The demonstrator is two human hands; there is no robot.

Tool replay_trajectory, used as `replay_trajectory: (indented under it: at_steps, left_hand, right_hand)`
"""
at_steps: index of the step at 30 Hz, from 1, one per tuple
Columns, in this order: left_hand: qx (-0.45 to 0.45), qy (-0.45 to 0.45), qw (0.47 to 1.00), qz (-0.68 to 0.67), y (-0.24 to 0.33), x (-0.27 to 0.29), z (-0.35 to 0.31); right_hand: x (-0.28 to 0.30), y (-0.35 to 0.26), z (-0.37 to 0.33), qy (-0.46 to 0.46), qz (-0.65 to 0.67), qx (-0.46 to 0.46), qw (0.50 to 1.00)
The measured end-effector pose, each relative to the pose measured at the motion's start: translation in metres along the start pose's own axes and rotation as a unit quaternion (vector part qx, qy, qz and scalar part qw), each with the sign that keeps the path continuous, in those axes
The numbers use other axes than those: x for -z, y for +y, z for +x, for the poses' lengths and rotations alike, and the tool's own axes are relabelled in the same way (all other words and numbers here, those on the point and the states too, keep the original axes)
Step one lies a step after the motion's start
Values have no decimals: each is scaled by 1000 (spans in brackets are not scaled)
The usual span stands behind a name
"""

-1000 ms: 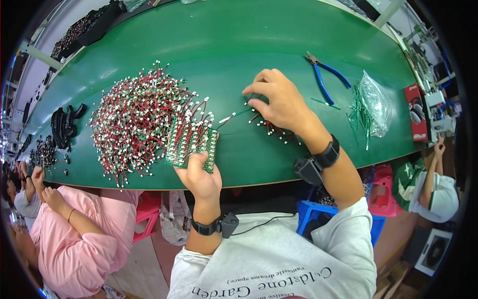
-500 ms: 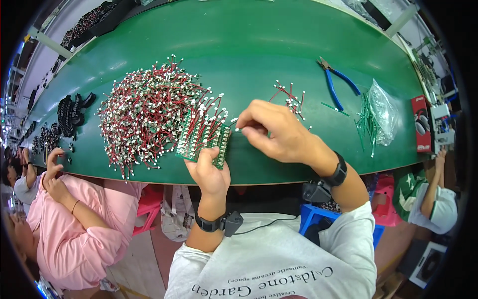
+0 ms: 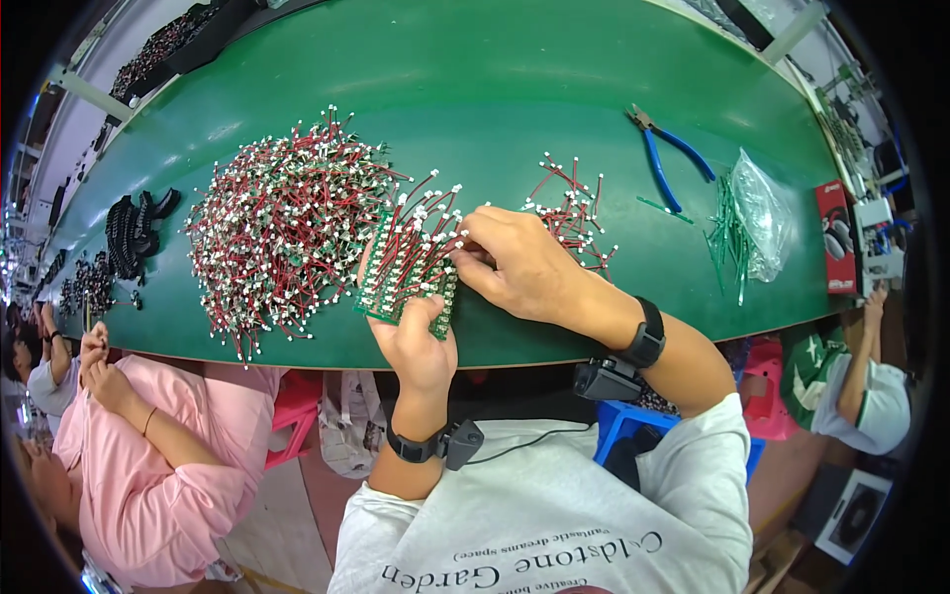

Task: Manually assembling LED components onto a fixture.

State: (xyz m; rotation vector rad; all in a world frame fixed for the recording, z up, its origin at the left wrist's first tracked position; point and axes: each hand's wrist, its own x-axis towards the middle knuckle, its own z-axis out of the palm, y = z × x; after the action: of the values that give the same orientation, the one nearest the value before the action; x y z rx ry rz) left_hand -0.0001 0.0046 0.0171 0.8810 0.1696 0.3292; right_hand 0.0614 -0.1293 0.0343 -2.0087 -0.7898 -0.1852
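Note:
My left hand [image 3: 416, 342] grips a green circuit board panel [image 3: 381, 282] by its near edge, thumb on top. Rows of white parts cover the panel, and many red wire leads [image 3: 421, 223] with white plugs stand up from it. My right hand [image 3: 520, 262] is closed in a pinch at the panel's right edge, on what looks like a red wire lead; the fingers partly hide it. Left of the panel lies a large heap of small boards with red leads [image 3: 287, 228]. Beyond my right hand is a smaller cluster of red leads [image 3: 574, 216].
Blue-handled cutters [image 3: 665, 158] lie at the right, near green strips [image 3: 729, 233], a clear plastic bag [image 3: 760, 223] and a red box [image 3: 837, 238]. Black parts [image 3: 131, 233] sit far left. A co-worker in pink [image 3: 168, 445] sits at the left.
My right hand has moved left and closed in on the panel's right edge. More of the small lead cluster shows behind it. The co-worker's hands at the left have shifted.

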Motion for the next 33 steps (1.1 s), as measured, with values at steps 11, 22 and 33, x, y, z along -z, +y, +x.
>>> replay_trajectory:
  at_steps: [11, 22, 33]
  left_hand:
    - [-5, 6, 1000, 14, -2, 7, 1]
    - [-34, -57, 995, 75, -2, 0, -1]
    - [-53, -109, 984, 131, -6, 3, -3]
  right_hand:
    - [-1, -4, -3, 11, -136, 102, 985]
    - [0, -1, -6, -11, -87, 24, 996]
    - [1, -4, -11, -22, -225, 98, 969]
